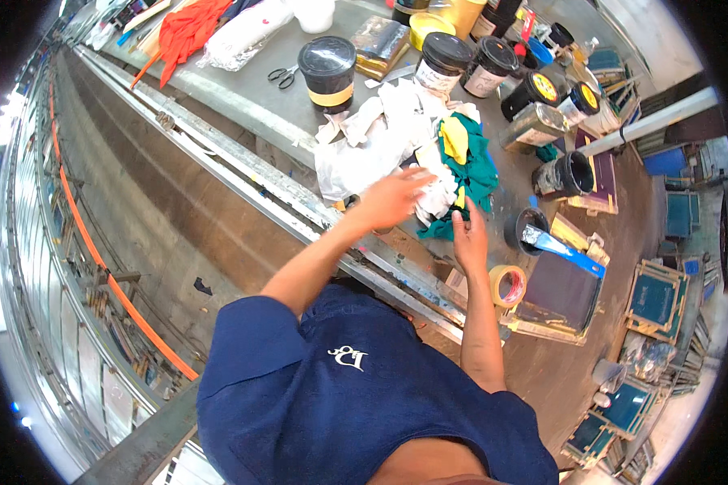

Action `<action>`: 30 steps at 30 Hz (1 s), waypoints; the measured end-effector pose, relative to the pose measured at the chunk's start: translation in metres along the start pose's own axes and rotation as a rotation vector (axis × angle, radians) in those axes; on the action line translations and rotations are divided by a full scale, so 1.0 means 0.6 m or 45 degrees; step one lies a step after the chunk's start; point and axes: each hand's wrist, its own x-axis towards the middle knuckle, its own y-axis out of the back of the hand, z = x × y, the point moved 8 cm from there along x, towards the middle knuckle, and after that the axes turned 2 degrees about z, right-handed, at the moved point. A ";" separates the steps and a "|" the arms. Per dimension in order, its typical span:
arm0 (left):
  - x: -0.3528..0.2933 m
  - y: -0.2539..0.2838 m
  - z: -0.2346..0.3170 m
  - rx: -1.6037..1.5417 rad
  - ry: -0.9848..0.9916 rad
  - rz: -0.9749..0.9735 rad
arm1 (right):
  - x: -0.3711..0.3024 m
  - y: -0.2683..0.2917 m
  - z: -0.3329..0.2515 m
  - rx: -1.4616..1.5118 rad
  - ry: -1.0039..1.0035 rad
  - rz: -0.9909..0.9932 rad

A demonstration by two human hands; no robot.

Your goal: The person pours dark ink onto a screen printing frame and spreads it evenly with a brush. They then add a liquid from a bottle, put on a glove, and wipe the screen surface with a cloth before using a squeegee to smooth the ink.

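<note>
My left hand [392, 198], too blurred to tell its grip, is over white rags [360, 166] at the table's [259, 81] edge; my right hand [471, 233], fingers spread, flanks green cloth [479, 166], the pile apparently set near me for easy reach.

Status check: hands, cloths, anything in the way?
Left hand at white cloths, fingers blurred. Right hand at near edge of green cloth; grip unclear on both. Black-lidded tub just beyond white cloths, nothing seen blocking either hand.
</note>
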 end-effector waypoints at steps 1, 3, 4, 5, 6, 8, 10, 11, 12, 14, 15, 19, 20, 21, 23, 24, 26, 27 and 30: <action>-0.007 0.061 -0.011 0.024 0.072 -0.092 | -0.008 0.001 -0.002 0.040 0.015 0.028; -0.037 0.169 -0.047 0.642 -0.101 -0.009 | -0.035 -0.001 -0.021 0.117 0.047 0.079; -0.057 0.202 -0.068 0.880 -0.075 -0.003 | -0.045 -0.001 -0.045 0.139 0.006 0.068; -0.070 0.231 -0.085 1.120 -0.053 0.009 | -0.050 -0.008 -0.060 0.178 0.025 0.043; -0.081 0.247 -0.103 1.064 -0.106 -0.043 | -0.057 -0.016 -0.071 0.220 0.045 0.016; -0.068 0.257 -0.133 0.935 -0.223 -0.138 | -0.064 -0.028 -0.099 0.374 0.050 -0.075; -0.017 0.279 -0.170 0.198 0.257 -0.109 | -0.067 -0.035 -0.111 0.510 0.032 -0.156; -0.004 0.284 -0.156 0.175 0.295 -0.117 | -0.074 -0.038 -0.123 0.578 0.018 -0.203; 0.010 0.289 -0.141 0.152 0.332 -0.127 | -0.081 -0.032 -0.137 0.602 -0.005 -0.202; 0.021 0.297 -0.111 0.473 0.205 -0.165 | -0.092 -0.033 -0.150 0.603 0.004 -0.248; 0.016 0.290 -0.102 0.808 0.031 -0.198 | -0.098 -0.034 -0.154 0.603 0.009 -0.269; -0.036 0.231 -0.159 0.803 -0.256 -0.374 | -0.136 -0.044 -0.152 0.598 -0.041 -0.306; -0.022 0.218 -0.170 0.719 -0.156 -0.517 | -0.144 -0.043 -0.157 0.611 -0.039 -0.301; 0.002 0.218 -0.175 0.645 -0.095 -0.546 | -0.145 -0.043 -0.166 0.611 -0.011 -0.290; 0.034 0.212 -0.157 0.470 0.039 -0.613 | -0.158 -0.041 -0.180 0.591 0.022 -0.273; 0.039 0.212 -0.094 0.633 -0.134 -0.606 | -0.163 -0.031 -0.192 0.589 0.000 -0.273; -0.001 0.211 -0.091 0.930 -0.364 -0.529 | -0.171 -0.025 -0.212 0.581 0.045 -0.269; -0.008 0.210 -0.102 0.892 -0.405 -0.538 | -0.175 -0.023 -0.217 0.578 0.067 -0.266; -0.007 0.212 -0.124 0.644 -0.352 -0.602 | -0.196 -0.014 -0.211 0.594 -0.018 -0.248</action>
